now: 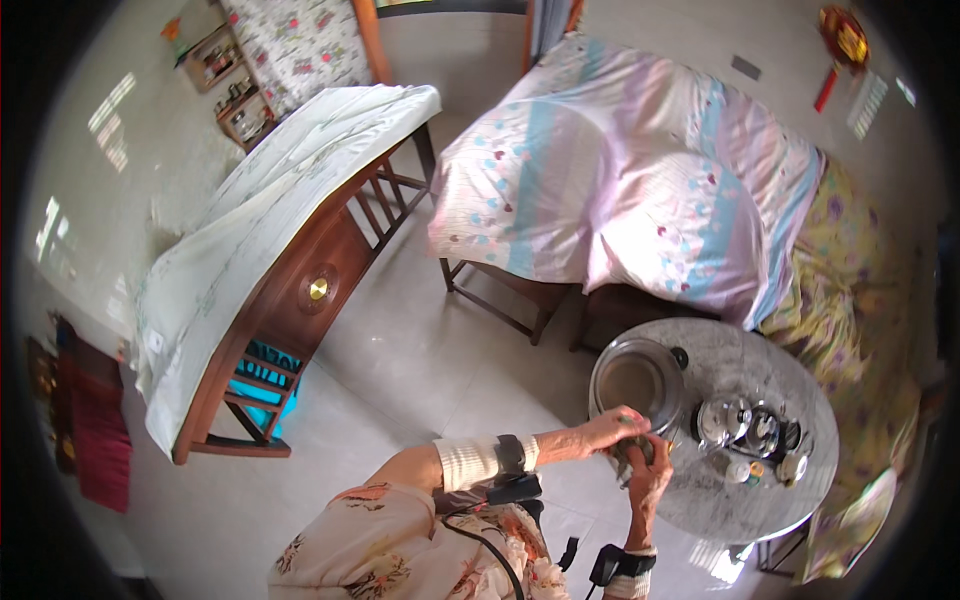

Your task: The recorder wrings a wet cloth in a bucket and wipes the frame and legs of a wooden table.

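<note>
Both hands are together at the near left edge of an oval grey table (750, 517). My left hand (609, 431) reaches in from the left, its fingers closed on a greyish-green bundle (624, 459) that could be cloth or leaves; I cannot tell which. My right hand (651, 469) comes up from below and grips the same bundle from the other side. Just beyond the fingers stands a wide round basin (634, 379) with something brownish inside. Farther right on the table are a shiny lidded pot (724, 420) and a metal kettle (763, 431).
Small containers (739, 471) stand by the pot. A patterned cloth (637, 180) drapes over furniture beyond the table, with a yellow floral cloth (832, 300) at its right. A wooden cabinet (300, 292) under a pale sheet stands at left. Cables run along my arms.
</note>
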{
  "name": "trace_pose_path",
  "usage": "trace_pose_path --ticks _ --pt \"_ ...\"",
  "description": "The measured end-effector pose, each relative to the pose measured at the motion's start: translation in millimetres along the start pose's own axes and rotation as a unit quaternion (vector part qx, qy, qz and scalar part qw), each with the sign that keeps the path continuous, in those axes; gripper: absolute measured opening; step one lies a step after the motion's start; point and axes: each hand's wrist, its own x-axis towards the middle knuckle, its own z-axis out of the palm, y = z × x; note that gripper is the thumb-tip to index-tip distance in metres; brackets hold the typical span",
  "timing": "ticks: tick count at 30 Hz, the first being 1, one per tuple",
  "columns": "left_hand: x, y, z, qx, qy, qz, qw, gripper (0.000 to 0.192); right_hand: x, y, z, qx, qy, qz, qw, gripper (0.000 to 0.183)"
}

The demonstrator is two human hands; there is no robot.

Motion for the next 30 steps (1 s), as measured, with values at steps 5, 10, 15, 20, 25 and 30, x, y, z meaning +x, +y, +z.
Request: trace_pose_path --ticks 5,10,15,20,25,30 --pt "-79.6 34.7 -66.5 0.014 -0.034 0.061 0.997 0.054 0.5 -54.9 63.1 -0.007 -0.027 0.014 1.000 0.013" --pt "-167.8 61.1 -176.6 -0.003 0.014 0.133 0.991 0.055 21.2 -105.0 177.0 0.076 -0.129 -0.015 0.989 0.017" --pt "-236.3 66.3 -285.4 0.012 0.116 0.196 0.974 0.051 54.6 -137.7 272.8 0.226 -0.167 0.009 0.960 0.016" --pt "-247.4 77.2 -344.0 0.048 0.175 0.220 0.959 0.041 90.6 -159.7 325.3 0.206 -0.202 -0.008 0.957 0.014" --pt "-245.8 106.0 -399.1 0.144 0.325 0.270 0.895 0.029 158.9 -171.0 372.1 0.221 -0.151 -0.035 0.963 0.014" --pt "-255.9 148.7 -470.8 0.022 0.306 0.229 0.924 0.018 235.7 -158.3 420.9 0.312 -0.208 0.091 0.922 0.015"
